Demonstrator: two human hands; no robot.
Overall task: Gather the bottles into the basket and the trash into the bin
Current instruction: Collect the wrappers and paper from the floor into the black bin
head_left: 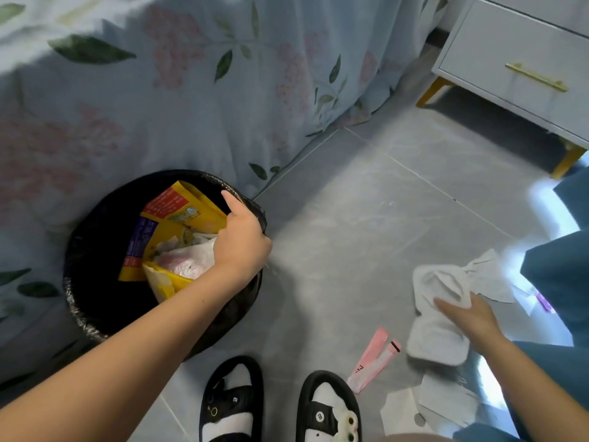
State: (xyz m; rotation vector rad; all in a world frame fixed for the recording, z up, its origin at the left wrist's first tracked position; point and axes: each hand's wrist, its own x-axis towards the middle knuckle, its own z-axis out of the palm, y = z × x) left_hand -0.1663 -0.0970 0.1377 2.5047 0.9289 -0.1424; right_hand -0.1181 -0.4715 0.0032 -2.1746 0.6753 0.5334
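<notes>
A round bin (83, 250) lined with a black bag stands on the floor beside the bed. Inside it lie a yellow and red wrapper (188, 205) and a crumpled white plastic bag (194, 260). My left hand (239, 240) reaches over the bin's right rim, fingers curled round the white plastic bag. My right hand (468, 317) is down at the right, gripping a crumpled white paper wad (436, 311) on the floor. No bottles or basket are in view.
Pink sachets (373, 358) and torn white paper (411, 409) lie on the grey tiles near my slippered feet (280, 406). A floral bedcover (178, 84) hangs behind the bin. A white nightstand (522, 65) on gold legs stands at the upper right, teal fabric (561, 272) at the right.
</notes>
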